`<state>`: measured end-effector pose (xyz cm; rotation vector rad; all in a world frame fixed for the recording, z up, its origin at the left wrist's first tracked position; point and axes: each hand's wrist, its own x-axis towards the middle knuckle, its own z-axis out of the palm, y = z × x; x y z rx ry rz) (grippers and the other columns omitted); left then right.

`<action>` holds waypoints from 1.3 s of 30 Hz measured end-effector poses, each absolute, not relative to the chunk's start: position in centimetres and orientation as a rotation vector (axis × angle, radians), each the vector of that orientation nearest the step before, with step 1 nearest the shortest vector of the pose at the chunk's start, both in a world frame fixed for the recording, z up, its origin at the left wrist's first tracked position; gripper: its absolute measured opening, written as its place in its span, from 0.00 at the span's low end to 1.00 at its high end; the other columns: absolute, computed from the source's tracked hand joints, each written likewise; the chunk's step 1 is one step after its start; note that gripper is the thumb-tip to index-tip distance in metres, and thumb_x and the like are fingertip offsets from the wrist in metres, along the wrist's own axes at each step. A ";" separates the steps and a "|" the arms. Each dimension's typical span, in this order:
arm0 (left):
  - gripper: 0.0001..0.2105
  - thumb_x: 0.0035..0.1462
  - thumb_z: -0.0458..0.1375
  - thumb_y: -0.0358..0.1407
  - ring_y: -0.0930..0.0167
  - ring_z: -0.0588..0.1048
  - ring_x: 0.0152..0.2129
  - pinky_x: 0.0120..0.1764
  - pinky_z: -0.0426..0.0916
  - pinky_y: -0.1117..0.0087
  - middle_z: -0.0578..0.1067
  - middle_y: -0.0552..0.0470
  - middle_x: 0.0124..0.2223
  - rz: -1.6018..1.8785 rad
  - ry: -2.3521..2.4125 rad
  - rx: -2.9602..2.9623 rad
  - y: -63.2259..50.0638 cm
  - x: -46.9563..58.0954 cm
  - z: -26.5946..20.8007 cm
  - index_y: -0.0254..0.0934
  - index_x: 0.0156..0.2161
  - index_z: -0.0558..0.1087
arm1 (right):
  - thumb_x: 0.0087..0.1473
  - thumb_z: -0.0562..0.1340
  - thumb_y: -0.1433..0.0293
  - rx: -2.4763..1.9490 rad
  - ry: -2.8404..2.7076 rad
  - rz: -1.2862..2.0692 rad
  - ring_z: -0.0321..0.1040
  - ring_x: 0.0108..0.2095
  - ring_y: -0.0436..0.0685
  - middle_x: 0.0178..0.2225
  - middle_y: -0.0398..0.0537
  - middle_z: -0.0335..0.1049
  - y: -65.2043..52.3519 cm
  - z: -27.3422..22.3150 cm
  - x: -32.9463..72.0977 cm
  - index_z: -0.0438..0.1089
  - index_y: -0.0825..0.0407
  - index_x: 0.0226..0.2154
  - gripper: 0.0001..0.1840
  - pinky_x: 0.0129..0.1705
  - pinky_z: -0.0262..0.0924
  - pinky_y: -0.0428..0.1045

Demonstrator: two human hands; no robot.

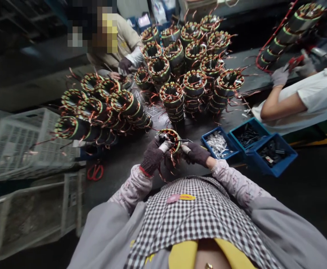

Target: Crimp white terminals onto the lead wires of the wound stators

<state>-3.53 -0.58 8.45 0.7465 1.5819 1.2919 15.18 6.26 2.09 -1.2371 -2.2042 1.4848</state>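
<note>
A motor stator (175,148), a ring wound with copper wire, rests on the dark table in front of me. My left hand (153,154), in a dark knitted glove with pale fingertips, grips its left rim, with the thumb reaching over the opening. On the other side, my right hand (196,152), gloved the same way, has its fingers closed by the right rim. A thin dark strip (184,141) runs from those fingers to the ring's edge; its exact kind is too small to tell. Loose copper leads (172,161) hang from the near side.
Stacked stators (171,98) fill the table beyond, with leaning stacks (96,112) at left. Blue bins (277,153) and a bin of white pieces (216,144) stand right. Red-handled scissors (95,172) lie left, near plastic crates (26,142). Co-workers' hands (125,65) (280,76) work across the table and at right.
</note>
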 end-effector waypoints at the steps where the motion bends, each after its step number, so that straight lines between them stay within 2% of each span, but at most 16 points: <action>1: 0.17 0.49 0.73 0.43 0.66 0.79 0.38 0.47 0.77 0.63 0.83 0.50 0.40 1.285 1.585 0.742 -0.6 -3.6 8.5 0.37 0.41 0.78 | 0.72 0.54 0.57 -1.206 -2.064 1.665 0.70 0.21 0.51 0.26 0.46 0.78 6.2 1.9 15.1 0.77 0.52 0.37 0.21 0.28 0.67 0.46; 3: 0.18 0.48 0.74 0.43 0.67 0.80 0.37 0.44 0.77 0.66 0.82 0.50 0.40 1.287 1.586 0.735 -0.6 -3.8 8.8 0.37 0.41 0.78 | 0.72 0.51 0.53 -1.163 -1.915 1.813 0.70 0.22 0.52 0.27 0.46 0.78 6.0 1.9 15.7 0.76 0.53 0.38 0.26 0.29 0.68 0.47; 6: 0.20 0.47 0.75 0.44 0.71 0.78 0.28 0.32 0.75 0.71 0.81 0.52 0.36 1.365 1.574 0.690 -0.7 -3.8 10.2 0.37 0.40 0.76 | 0.70 0.54 0.50 -1.242 -1.857 1.551 0.74 0.30 0.55 0.30 0.46 0.78 5.9 3.3 17.8 0.77 0.51 0.40 0.25 0.36 0.71 0.49; 9: 0.20 0.48 0.75 0.44 0.75 0.72 0.20 0.21 0.67 0.75 0.80 0.54 0.34 1.393 1.552 0.677 -0.1 -2.9 12.1 0.38 0.41 0.75 | 0.67 0.60 0.51 -1.215 -1.783 1.321 0.76 0.35 0.57 0.37 0.48 0.80 6.2 6.4 18.8 0.76 0.51 0.53 0.24 0.42 0.73 0.52; 11: 0.19 0.49 0.75 0.44 0.75 0.73 0.21 0.21 0.68 0.75 0.80 0.53 0.34 1.314 1.502 0.693 0.7 -2.1 13.0 0.38 0.41 0.76 | 0.64 0.65 0.53 -1.028 -1.797 1.311 0.77 0.40 0.58 0.42 0.49 0.80 6.8 8.6 18.2 0.74 0.49 0.57 0.26 0.46 0.73 0.53; 14: 0.19 0.48 0.76 0.44 0.74 0.75 0.23 0.23 0.71 0.75 0.80 0.52 0.34 1.209 1.432 0.672 1.7 -1.6 13.5 0.37 0.40 0.77 | 0.64 0.66 0.55 -0.839 -1.801 1.296 0.77 0.44 0.58 0.43 0.49 0.81 7.7 9.9 17.1 0.78 0.48 0.49 0.17 0.51 0.73 0.54; 17: 0.22 0.47 0.77 0.46 0.76 0.74 0.23 0.21 0.68 0.77 0.81 0.52 0.36 1.301 1.465 0.584 1.6 -2.7 12.6 0.37 0.42 0.77 | 0.66 0.63 0.56 -1.036 -1.677 1.318 0.76 0.37 0.57 0.37 0.48 0.80 8.2 7.6 17.7 0.78 0.49 0.45 0.16 0.45 0.73 0.54; 20: 0.25 0.46 0.77 0.45 0.77 0.74 0.24 0.22 0.68 0.79 0.81 0.51 0.36 1.318 1.487 0.462 0.7 -4.1 11.2 0.37 0.47 0.79 | 0.64 0.62 0.58 -1.258 -1.699 1.402 0.73 0.31 0.56 0.30 0.46 0.77 7.7 3.2 19.1 0.77 0.51 0.43 0.15 0.41 0.72 0.53; 24: 0.25 0.42 0.78 0.39 0.75 0.76 0.26 0.26 0.71 0.77 0.81 0.50 0.36 1.299 1.428 0.389 0.1 -4.6 10.0 0.36 0.46 0.80 | 0.62 0.61 0.62 -1.357 -1.795 1.374 0.76 0.39 0.58 0.38 0.49 0.81 6.3 -0.4 18.8 0.78 0.51 0.43 0.14 0.49 0.72 0.55; 29: 0.24 0.41 0.79 0.41 0.73 0.78 0.25 0.25 0.73 0.76 0.80 0.53 0.33 1.325 1.551 0.415 0.2 -4.1 9.5 0.36 0.43 0.79 | 0.63 0.60 0.66 -1.356 -1.855 1.320 0.78 0.44 0.60 0.42 0.51 0.82 5.7 -1.3 17.6 0.79 0.50 0.44 0.13 0.52 0.71 0.56; 34: 0.20 0.41 0.78 0.41 0.72 0.79 0.26 0.27 0.76 0.74 0.81 0.53 0.33 1.384 1.638 0.494 -0.1 -3.6 8.8 0.36 0.39 0.79 | 0.64 0.60 0.71 -1.281 -1.914 1.303 0.79 0.48 0.61 0.46 0.54 0.83 5.4 -2.6 15.9 0.80 0.52 0.45 0.13 0.56 0.72 0.57; 39: 0.21 0.38 0.79 0.40 0.72 0.79 0.25 0.25 0.74 0.75 0.80 0.53 0.32 1.357 1.656 0.498 0.1 -3.8 9.2 0.36 0.37 0.78 | 0.63 0.63 0.73 -1.299 -2.026 1.347 0.81 0.45 0.61 0.43 0.53 0.83 6.7 -2.6 15.0 0.81 0.51 0.44 0.10 0.53 0.74 0.55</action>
